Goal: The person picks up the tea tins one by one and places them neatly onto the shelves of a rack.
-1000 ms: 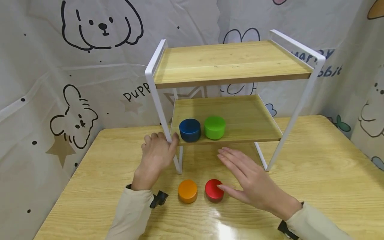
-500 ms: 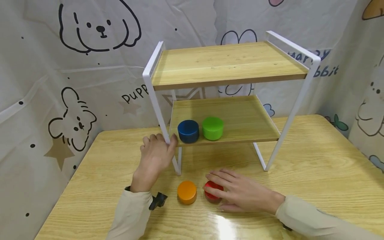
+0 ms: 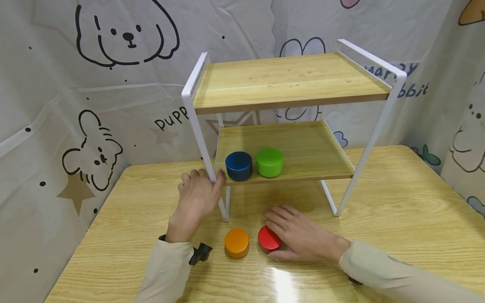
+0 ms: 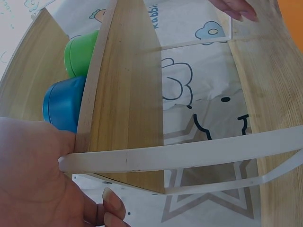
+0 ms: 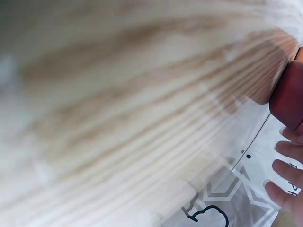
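Lettering "PUPP" (image 3: 171, 118), cut off by the rack's white frame (image 3: 199, 136), lies at eleven o'clock from the left hand (image 3: 198, 193), which grips that frame. The orange cylinder (image 3: 236, 243) sits at nine o'clock from the red cylinder (image 3: 268, 239); on the lower shelf (image 3: 314, 147), the blue cylinder (image 3: 238, 166) at eleven, green cylinder (image 3: 270, 162) at twelve. The right hand (image 3: 297, 231) flanks and partly hides red; whether grasped cannot be told. At its one o'clock, the frame obstructs "Happy" and "bbit" (image 3: 414, 89).

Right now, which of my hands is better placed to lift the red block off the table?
Probably your right hand: it is at the red block, thumb near one side and fingers near the other. Your left hand holds the rack and sits farther away.
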Demonstrator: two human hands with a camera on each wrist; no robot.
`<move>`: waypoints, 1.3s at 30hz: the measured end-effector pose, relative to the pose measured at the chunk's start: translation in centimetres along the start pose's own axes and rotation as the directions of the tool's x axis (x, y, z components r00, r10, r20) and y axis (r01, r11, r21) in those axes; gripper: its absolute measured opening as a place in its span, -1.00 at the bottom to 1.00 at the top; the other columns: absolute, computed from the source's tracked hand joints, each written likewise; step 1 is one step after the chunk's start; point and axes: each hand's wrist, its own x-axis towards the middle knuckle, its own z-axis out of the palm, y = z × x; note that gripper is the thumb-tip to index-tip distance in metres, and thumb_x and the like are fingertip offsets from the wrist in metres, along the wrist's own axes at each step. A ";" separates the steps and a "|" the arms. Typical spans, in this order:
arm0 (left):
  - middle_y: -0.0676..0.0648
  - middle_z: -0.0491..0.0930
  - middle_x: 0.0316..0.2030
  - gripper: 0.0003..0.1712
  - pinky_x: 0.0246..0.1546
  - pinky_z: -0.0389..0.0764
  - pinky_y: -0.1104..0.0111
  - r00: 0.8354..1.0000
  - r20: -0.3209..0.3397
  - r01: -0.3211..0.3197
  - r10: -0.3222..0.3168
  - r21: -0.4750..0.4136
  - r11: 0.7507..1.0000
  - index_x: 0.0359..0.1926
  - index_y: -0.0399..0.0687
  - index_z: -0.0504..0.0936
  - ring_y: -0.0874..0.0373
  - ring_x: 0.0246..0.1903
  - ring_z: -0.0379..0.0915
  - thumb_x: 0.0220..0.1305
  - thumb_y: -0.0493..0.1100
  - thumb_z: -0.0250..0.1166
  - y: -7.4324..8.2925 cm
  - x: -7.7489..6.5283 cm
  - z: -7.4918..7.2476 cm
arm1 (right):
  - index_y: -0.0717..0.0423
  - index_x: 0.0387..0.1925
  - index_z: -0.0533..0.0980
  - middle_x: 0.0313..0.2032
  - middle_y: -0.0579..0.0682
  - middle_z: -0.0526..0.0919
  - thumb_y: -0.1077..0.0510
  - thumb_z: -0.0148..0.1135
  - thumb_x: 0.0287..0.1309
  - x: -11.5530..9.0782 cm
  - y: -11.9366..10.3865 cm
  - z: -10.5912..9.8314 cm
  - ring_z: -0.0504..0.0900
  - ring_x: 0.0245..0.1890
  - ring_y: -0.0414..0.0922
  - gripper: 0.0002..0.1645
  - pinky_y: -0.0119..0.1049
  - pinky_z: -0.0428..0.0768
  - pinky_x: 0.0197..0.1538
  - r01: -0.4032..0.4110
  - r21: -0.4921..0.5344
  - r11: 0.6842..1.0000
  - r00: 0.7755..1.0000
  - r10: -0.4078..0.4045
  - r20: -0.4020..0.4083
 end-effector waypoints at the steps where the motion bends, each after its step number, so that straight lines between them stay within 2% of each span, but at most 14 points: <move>1: -0.26 0.32 -0.37 -0.36 -0.29 0.21 0.11 1.000 0.001 0.001 -0.001 0.000 1.000 -0.34 -0.34 0.41 -0.22 -0.25 0.18 0.45 0.18 -0.25 0.0 0.0 0.0 | 0.18 0.13 0.51 0.18 0.09 0.51 -0.47 0.04 0.15 0.0 0.0 0.1 0.43 0.20 0.07 -0.12 -0.01 0.34 0.24 -0.004 -0.002 1.000 1.000 0.004 -0.010; 7: -0.26 0.33 -0.36 -0.35 -0.28 0.22 0.10 1.000 0.006 0.003 -0.003 0.000 1.000 -0.32 -0.35 0.41 -0.22 -0.23 0.18 0.45 0.18 -0.25 0.1 0.0 0.0 | 0.20 0.04 0.55 0.10 0.12 0.56 -0.48 0.00 0.15 0.1 -0.4 0.2 0.46 0.14 0.08 -0.12 0.01 0.37 0.19 -0.063 -0.007 0.998 0.998 0.063 -0.027; 18: -0.25 0.34 -0.38 -0.36 -0.28 0.22 0.09 1.000 -0.003 0.000 0.000 -0.005 1.000 -0.34 -0.34 0.42 -0.22 -0.24 0.18 0.45 0.18 -0.24 0.0 0.0 0.0 | 0.22 -0.05 0.58 0.03 0.13 0.60 -0.43 0.12 0.11 0.1 -0.9 0.0 0.49 0.10 0.06 -0.19 -0.02 0.38 0.21 -0.131 0.024 0.991 0.991 0.132 -0.030; 23: -0.24 0.34 -0.38 -0.36 -0.29 0.22 0.10 1.000 -0.003 -0.002 0.002 -0.005 1.000 -0.34 -0.33 0.42 -0.22 -0.24 0.19 0.45 0.18 -0.25 0.0 0.0 0.0 | 0.24 -0.14 0.59 0.00 0.16 0.61 -0.40 0.13 0.12 -0.1 -0.7 -0.3 0.51 0.09 0.10 -0.24 0.01 0.40 0.19 -0.114 0.015 0.993 0.986 0.115 -0.124; 27: -0.25 0.34 -0.38 -0.35 -0.29 0.23 0.09 1.000 -0.003 -0.006 0.006 -0.007 1.000 -0.34 -0.33 0.43 -0.22 -0.24 0.19 0.45 0.18 -0.25 0.0 0.1 0.0 | 0.27 -0.13 0.59 -0.04 0.18 0.63 -0.43 -0.16 0.27 -0.2 -0.2 -1.1 0.54 0.05 0.11 -0.14 -0.02 0.46 0.13 -0.116 -0.028 0.993 0.971 0.108 -0.212; 30: -0.26 0.35 -0.37 -0.34 -0.28 0.24 0.09 1.000 0.000 -0.005 0.005 -0.006 1.000 -0.32 -0.35 0.43 -0.23 -0.24 0.19 0.45 0.18 -0.26 0.0 0.1 0.1 | 0.30 -0.11 0.58 -0.06 0.18 0.64 -0.46 -0.37 0.30 -0.1 0.2 -2.1 0.56 0.02 0.11 -0.03 -0.05 0.51 0.08 -0.134 -0.051 0.990 0.962 0.117 -0.246; 39: -0.26 0.35 -0.36 -0.34 -0.29 0.24 0.08 1.000 0.006 -0.002 0.002 -0.005 1.000 -0.31 -0.35 0.43 -0.23 -0.23 0.19 0.45 0.18 -0.27 0.0 0.1 0.1 | 0.31 -0.16 0.58 -0.15 0.21 0.67 -0.47 -0.31 0.27 0.2 1.0 -4.4 0.66 -0.14 0.12 -0.05 -0.07 0.62 -0.13 -0.154 -0.073 0.985 0.934 0.121 -0.337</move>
